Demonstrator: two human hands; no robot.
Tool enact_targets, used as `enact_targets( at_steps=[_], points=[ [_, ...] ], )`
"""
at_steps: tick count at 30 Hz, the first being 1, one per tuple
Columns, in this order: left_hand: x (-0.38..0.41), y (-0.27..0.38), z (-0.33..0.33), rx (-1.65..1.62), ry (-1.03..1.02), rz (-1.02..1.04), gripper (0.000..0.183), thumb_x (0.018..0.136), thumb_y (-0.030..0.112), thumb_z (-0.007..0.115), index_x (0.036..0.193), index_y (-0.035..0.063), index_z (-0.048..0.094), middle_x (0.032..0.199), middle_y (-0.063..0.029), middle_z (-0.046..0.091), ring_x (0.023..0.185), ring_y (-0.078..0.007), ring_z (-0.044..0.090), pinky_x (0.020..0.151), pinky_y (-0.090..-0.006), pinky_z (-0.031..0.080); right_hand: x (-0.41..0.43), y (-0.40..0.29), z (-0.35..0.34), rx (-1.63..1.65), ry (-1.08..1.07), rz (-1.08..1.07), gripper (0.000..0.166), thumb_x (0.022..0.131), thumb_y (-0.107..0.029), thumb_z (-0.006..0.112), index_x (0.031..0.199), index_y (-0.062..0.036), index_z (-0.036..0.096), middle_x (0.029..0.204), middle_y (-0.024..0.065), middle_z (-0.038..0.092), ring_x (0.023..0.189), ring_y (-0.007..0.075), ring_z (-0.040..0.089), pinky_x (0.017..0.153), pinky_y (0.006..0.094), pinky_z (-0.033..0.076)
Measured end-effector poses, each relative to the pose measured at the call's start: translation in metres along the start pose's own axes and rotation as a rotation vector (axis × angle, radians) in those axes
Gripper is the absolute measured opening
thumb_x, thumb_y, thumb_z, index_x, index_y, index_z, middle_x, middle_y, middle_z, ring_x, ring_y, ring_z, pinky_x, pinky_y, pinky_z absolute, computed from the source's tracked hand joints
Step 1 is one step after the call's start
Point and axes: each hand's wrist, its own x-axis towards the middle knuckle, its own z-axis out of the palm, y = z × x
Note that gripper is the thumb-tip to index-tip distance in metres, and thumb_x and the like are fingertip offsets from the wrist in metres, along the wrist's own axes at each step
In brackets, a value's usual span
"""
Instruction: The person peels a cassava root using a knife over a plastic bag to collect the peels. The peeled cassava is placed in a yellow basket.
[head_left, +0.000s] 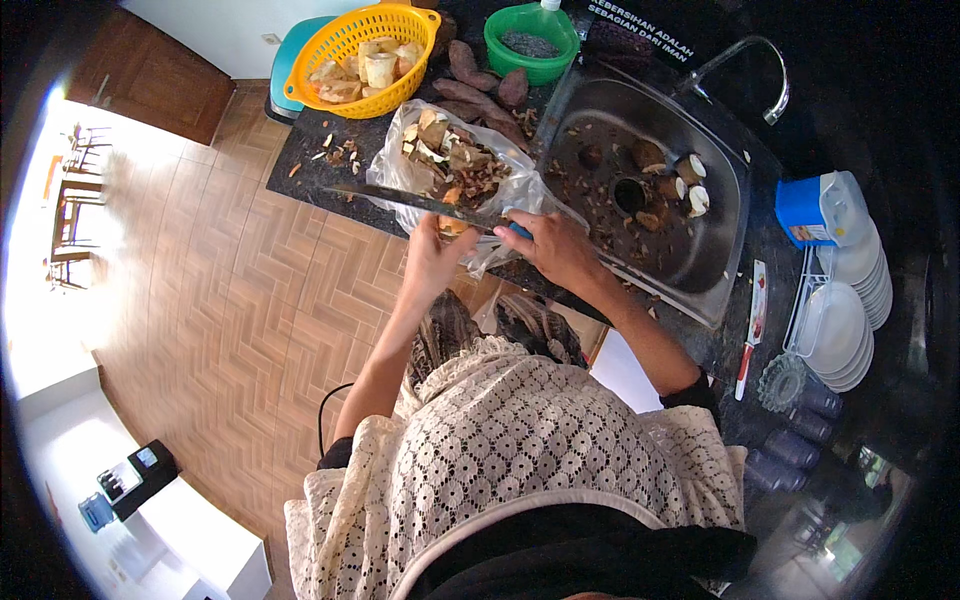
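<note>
In my right hand (556, 246) is the blue handle of a large knife (420, 201), its long blade reaching left over a clear plastic bag (386, 169). My left hand (437, 255) grips a small orange-brown root piece (452, 225) just under the blade; the fingers partly hide it. Brown and pale peelings (472, 169) fill the bag, which lies at the counter's edge. Behind the bag are several unpeeled purple-brown sweet potatoes (472, 101). Peeled pale root chunks (381, 69) sit in a yellow plastic colander (360, 105) at the back left.
Right of the bag, a steel sink (720, 277) holds cut root pieces (690, 170) and scraps below a curved faucet (780, 75). A green basin (532, 67) stands behind. Farther right are a red-handled knife (752, 330), a rack of white plates (836, 330) and a blue container (806, 210).
</note>
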Motion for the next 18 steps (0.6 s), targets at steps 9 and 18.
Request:
enact_targets(
  at_steps=[9, 18],
  points=[
    [-0.003, -0.005, 0.002, -0.026, 0.043, -0.042, 0.038, 0.074, 0.001, 0.054, 0.108, -0.0030, 0.040, 0.086, -0.0067, 0.056, 0.071, -0.0091, 0.054, 0.055, -0.0211, 0.049, 0.005, 0.004, 0.020, 0.023, 0.053, 0.049, 0.041, 0.078, -0.044, 0.049, 0.082, -0.0047, 0.059, 0.054, 0.0177, 0.053, 0.055, 0.0330, 0.056, 0.051, 0.0395, 0.043],
    [-0.011, 0.005, 0.014, 0.146, 0.054, 0.051, 0.040, 0.071, 0.006, 0.058, 0.107, -0.0031, 0.042, 0.087, -0.0075, 0.056, 0.072, -0.0119, 0.054, 0.060, -0.0237, 0.045, 0.015, 0.014, 0.030, -0.004, 0.135, 0.130, 0.042, 0.081, -0.044, 0.044, 0.087, -0.0054, 0.059, 0.062, 0.0194, 0.054, 0.061, 0.0351, 0.055, 0.056, 0.0415, 0.042]
  ],
)
